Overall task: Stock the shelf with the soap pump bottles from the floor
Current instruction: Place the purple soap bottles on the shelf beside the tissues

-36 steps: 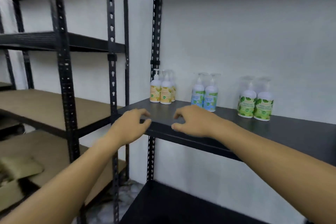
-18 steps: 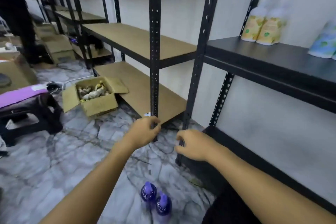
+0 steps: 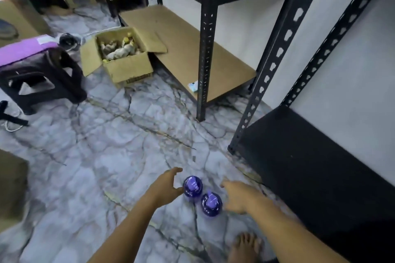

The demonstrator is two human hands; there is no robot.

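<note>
Down on the marbled floor (image 3: 111, 156), two purple soap pump bottles stand upright and just beside each other, seen from above: the farther bottle (image 3: 192, 186) and the nearer bottle (image 3: 211, 204). The left hand (image 3: 165, 188) reaches in from the left with its fingers spread and relaxed, the thumb at or very near the side of the farther bottle (motion blur makes actual contact hard to judge). The right hand (image 3: 238, 196) hovers on the other side, fingers loosely extended and gripping nothing, just beside the nearer bottle. A bare foot (image 3: 245, 247) stands on the floor below the right arm. To the right is the black shelf unit (image 3: 299, 156), its bottom board bare. Farther off, an open cardboard box (image 3: 126, 66) sits by a wooden-boarded rack (image 3: 205, 40), and a dark stool (image 3: 40, 74) stands at left.
</note>
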